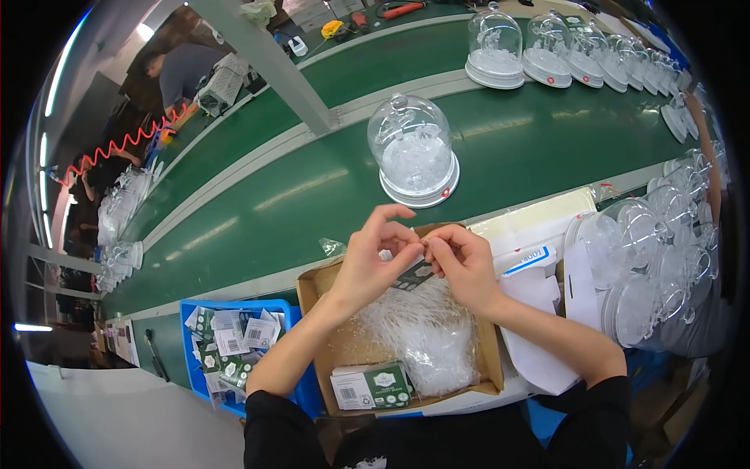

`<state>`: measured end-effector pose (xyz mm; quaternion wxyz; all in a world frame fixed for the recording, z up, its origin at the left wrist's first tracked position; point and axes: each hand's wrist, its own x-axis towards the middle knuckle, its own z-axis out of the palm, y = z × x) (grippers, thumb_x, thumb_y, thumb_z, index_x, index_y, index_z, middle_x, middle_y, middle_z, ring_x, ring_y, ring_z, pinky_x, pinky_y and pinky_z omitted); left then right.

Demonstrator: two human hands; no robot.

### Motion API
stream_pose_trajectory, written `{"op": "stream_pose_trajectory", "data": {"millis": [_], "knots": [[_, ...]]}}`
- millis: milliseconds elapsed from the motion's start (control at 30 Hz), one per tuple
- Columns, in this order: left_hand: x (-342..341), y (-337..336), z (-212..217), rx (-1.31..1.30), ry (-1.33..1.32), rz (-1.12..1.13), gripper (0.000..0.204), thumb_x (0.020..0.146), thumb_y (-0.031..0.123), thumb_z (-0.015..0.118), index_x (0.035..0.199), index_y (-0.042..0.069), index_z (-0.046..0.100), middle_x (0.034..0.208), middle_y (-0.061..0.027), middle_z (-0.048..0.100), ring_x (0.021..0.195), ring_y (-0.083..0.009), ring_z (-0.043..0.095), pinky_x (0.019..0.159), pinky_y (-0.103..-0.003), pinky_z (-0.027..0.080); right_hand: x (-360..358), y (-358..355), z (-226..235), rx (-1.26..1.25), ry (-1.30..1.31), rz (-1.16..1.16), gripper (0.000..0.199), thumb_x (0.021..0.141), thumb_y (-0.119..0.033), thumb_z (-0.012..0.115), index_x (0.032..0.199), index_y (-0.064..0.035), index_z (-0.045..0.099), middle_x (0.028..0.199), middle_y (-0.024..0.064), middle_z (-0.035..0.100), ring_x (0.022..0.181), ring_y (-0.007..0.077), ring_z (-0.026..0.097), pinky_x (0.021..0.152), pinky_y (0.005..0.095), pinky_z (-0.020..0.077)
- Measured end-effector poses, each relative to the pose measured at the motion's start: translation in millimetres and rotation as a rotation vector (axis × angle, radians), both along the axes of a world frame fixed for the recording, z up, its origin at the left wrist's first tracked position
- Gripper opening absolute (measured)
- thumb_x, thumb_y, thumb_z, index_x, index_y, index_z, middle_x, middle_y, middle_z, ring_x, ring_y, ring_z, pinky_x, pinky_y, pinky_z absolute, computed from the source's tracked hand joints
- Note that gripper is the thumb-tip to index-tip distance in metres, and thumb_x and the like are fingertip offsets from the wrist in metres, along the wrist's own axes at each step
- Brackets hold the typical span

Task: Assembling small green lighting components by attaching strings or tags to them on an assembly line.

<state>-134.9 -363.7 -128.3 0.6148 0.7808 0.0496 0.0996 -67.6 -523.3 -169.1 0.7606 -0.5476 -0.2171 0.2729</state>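
Note:
My left hand [380, 254] and my right hand [466, 270] meet over an open cardboard box [491, 348]. Thumb and fingers are pinched together on both, tip to tip, round something too small to make out. Just below the fingertips shows a dark green card [414, 275]; whether it hangs from them cannot be told. Inside the box lie a bundle of thin clear plastic strands [414, 313], a clear plastic bag [441, 356] and a stack of green and white cards [373, 388]. Beyond my hands, a glass dome on a white base [414, 152] stands upright on the green belt [312, 187].
Left of the box, a blue bin [187, 328] holds many tagged cards [230, 340]. Several more domes [494, 47] line the far right. Domes on their sides [625, 266] crowd the right, beside white packaging [539, 313]. A person [183, 74] works at the far left near a metal post [266, 62].

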Motion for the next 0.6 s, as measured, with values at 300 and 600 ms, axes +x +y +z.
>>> {"op": "stream_pose_trajectory", "data": {"millis": [300, 600], "knots": [[1.2, 3.1, 1.0, 0.302, -0.101, 0.017, 0.012, 0.08, 0.0, 0.069, 0.092, 0.001, 0.068, 0.08, -0.0057, 0.067, 0.067, -0.01, 0.059, 0.061, -0.024, 0.048, 1.1, 0.9, 1.9, -0.014, 0.008, 0.01, 0.012, 0.093, -0.01, 0.059, 0.099, 0.0004, 0.063, 0.084, 0.002, 0.064, 0.076, 0.0063, 0.06, 0.065, 0.0207, 0.0485], [1.1, 1.7, 2.3, 0.322, -0.127, 0.019, 0.012, 0.079, 0.001, 0.07, 0.091, 0.001, 0.069, 0.079, -0.0048, 0.066, 0.065, -0.0096, 0.056, 0.06, -0.023, 0.047, 1.1, -0.1, 7.2, -0.027, -0.004, 0.026, 0.012, 0.092, -0.008, 0.06, 0.099, 0.0007, 0.062, 0.085, 0.0026, 0.065, 0.077, 0.007, 0.061, 0.065, 0.0208, 0.049]]}}
